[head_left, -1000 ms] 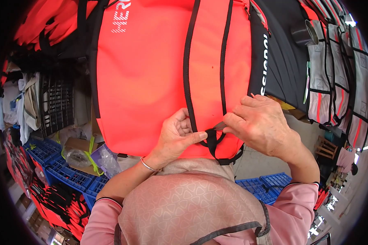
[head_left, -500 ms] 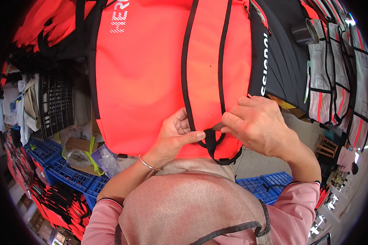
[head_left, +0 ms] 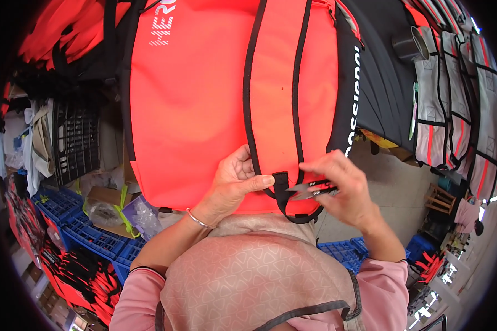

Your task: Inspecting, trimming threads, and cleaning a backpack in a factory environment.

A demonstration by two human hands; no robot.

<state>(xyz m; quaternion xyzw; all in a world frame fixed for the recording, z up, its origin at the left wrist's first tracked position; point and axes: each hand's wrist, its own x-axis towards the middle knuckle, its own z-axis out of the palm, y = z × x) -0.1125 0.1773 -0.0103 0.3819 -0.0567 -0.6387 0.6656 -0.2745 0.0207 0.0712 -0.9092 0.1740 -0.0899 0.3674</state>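
The orange-red shoulder strap (head_left: 273, 99) has its lower end clamped in my left grip (head_left: 234, 182), thumb on top and fingers at its edge. Black webbing (head_left: 281, 193) loops down just right of that thumb. Half a second ago my right grip (head_left: 345, 190) was bunched at the strap's far edge, mostly hiding a blade; now it has dropped lower and turned, and the black-handled snips (head_left: 315, 189) show clearly, held in it. Their tips point left beside the webbing; whether they touch it I cannot tell. My left grip has hardly shifted, so I judge it alone steadies the strap.

The red bag (head_left: 193, 116) spreads above and left of my left grip, its near edge against my apron (head_left: 259, 270). Right of my right grip, past the bag's edge, open floor (head_left: 386, 187) gives elbow room; below it sit blue crates (head_left: 342, 254).
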